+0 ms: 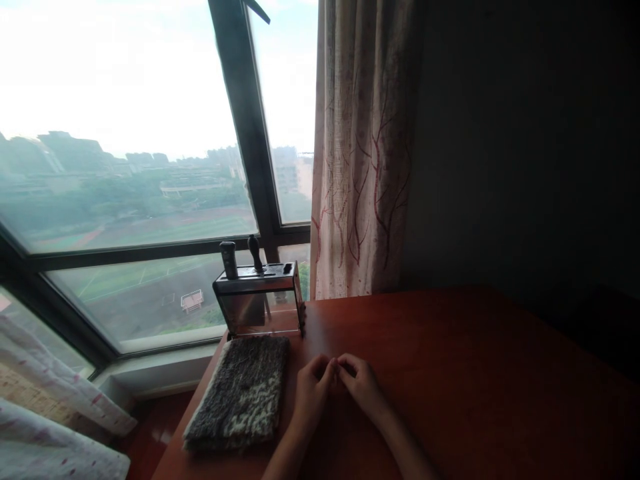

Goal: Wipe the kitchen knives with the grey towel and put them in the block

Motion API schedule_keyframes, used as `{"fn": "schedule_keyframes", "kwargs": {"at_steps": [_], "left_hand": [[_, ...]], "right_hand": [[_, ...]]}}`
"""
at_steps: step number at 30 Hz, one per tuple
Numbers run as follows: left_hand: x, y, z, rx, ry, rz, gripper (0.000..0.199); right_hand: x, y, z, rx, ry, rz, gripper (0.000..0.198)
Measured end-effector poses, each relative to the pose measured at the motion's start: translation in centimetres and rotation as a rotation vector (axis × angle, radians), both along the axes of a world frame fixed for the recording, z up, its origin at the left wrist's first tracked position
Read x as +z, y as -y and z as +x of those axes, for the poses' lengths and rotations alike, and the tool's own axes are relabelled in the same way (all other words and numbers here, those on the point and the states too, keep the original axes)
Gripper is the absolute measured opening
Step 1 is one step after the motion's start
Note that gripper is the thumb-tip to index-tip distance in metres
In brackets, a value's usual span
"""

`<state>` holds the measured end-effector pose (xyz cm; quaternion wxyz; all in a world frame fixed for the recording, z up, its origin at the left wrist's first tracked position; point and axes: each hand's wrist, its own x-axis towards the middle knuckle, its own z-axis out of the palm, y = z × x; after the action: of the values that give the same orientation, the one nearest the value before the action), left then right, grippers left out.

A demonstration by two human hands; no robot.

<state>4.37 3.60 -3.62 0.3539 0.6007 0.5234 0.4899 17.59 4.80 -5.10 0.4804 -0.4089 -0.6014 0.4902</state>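
My left hand [315,377] and my right hand [357,375] meet over the tabletop, their fingertips touching. Both are closed, thumbs and fingers pinched together. Whatever may lie between the fingertips is hidden or too small to make out. Just left of my left hand lies a folded, shaggy grey-and-white cloth [245,390]. Behind the cloth stands a knife block [260,300] with clear sides and a shiny metal frame. Two black-handled tools stand in its top slots; a broad dark blade shows through the front.
The reddish-brown wooden table [450,360] stretches right, with its left edge beside the cloth. A large window [130,147] rises behind the knife block. A patterned curtain [360,153] hangs at the back, and another curtain [55,407] is at lower left.
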Motion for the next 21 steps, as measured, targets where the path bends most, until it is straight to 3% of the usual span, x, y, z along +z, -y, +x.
{"fn": "schedule_keyframes", "kwargs": {"at_steps": [14,21], "left_hand": [[0.1,0.0,0.0,-0.062,0.048,0.02,0.038],[-0.2,-0.1,0.1,-0.109,0.159,-0.049,0.035]], "right_hand": [[0.4,0.2,0.3,0.082,-0.134,-0.122,0.04],[1.2,0.4,0.5,0.139,-0.176,-0.162,0.037]]}}
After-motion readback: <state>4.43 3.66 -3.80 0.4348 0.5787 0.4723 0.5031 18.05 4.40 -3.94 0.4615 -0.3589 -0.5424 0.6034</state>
